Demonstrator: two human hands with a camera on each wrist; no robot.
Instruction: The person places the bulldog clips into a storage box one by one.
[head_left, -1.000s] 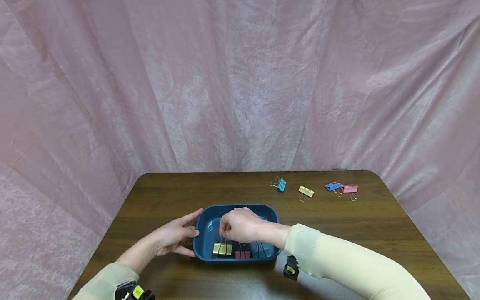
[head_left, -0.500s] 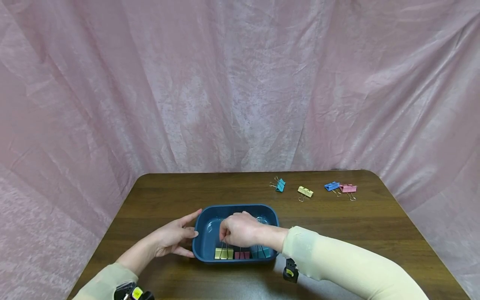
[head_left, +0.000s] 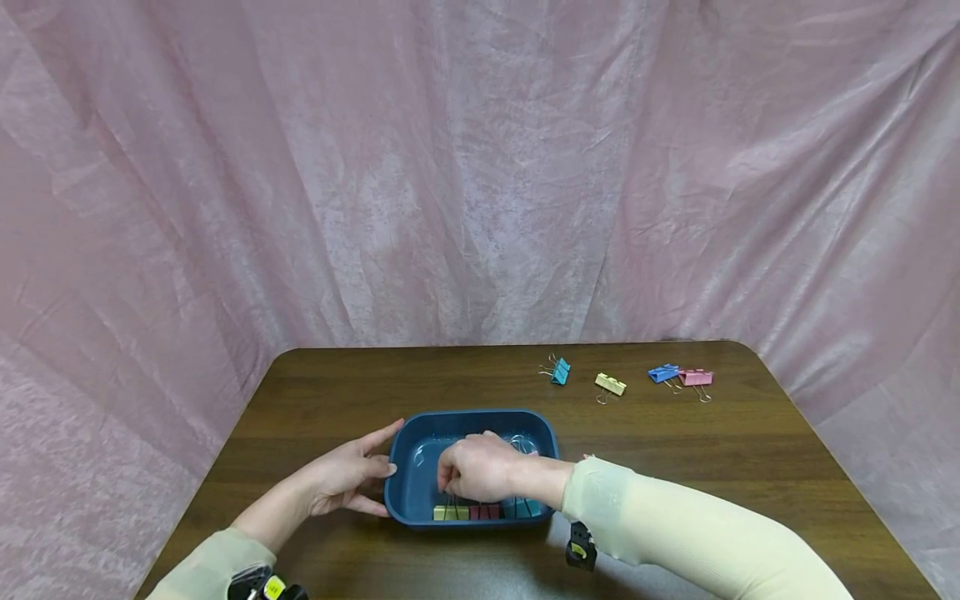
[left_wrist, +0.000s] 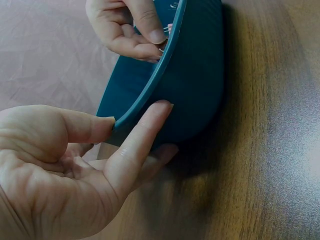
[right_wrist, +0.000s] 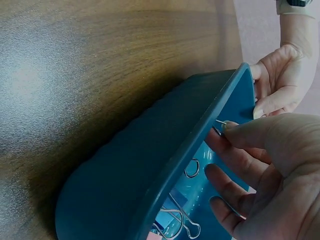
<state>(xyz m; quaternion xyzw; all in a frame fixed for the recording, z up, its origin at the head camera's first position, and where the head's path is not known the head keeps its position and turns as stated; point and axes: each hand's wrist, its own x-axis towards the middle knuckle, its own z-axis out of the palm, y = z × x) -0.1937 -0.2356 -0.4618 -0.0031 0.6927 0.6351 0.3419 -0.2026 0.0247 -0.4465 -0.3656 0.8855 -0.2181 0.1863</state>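
Note:
In the head view my right hand reaches into a dark blue plastic bin. Its thumb and index finger pinch the wire handles of a yellow binder clip, low against the near wall. Right of that clip stand a pink binder clip and a teal binder clip in a row. My left hand braces the bin's left end, fingers spread and straight along the outside, thumb tip on the rim. The right wrist view shows wire handles and a blue clip inside.
Beyond the bin on the brown wooden table lie a teal clip, a yellow clip, a blue clip and a pink clip. A pink velvet curtain hangs behind the table.
My right hand has lowered the yellow clip into the bin and moved it slightly right, up beside the pink one. The left hand keeps its place.

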